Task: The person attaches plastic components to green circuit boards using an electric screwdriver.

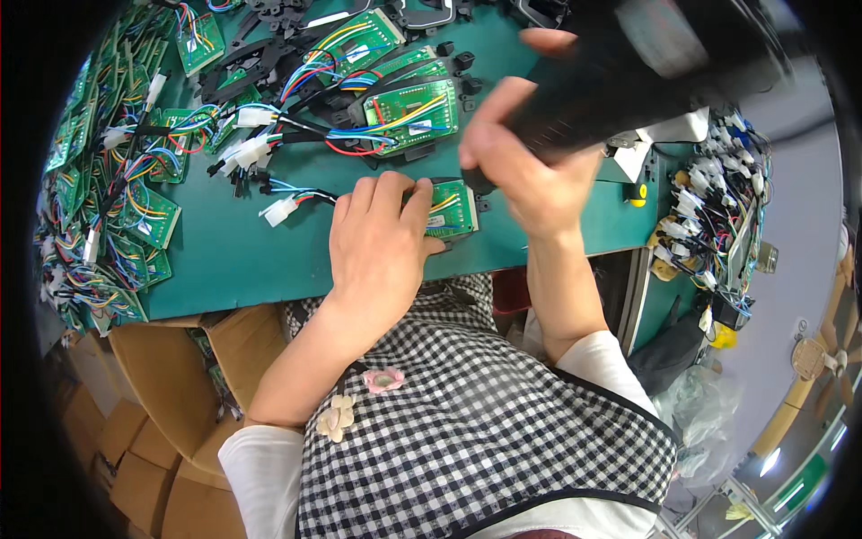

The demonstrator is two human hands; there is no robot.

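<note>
My left hand [382, 238] lies over a green circuit board [455, 208] in a black plastic frame, fingers bent and pressing it to the bench. Its cable ends in a white connector [280, 211] left of the hand. My right hand [530, 162] is wrapped round a bulky black hand-held tool [620, 81] with a grey label. Motion smears the tool, so its exact kind is unclear. Its dark lower end is close to the board's upper right edge; whether they touch, I cannot tell. Just beyond sits another wired circuit board [413, 112] in a black frame.
Piled wired green boards [135, 216] cover the bench's left side. Black plastic frames [260, 45] lie along the back. A heap of white-plugged cables [714, 202] stands at the right, with a yellow-and-black small part [637, 195] nearer. Cardboard boxes [162, 368] sit below the green bench [233, 278].
</note>
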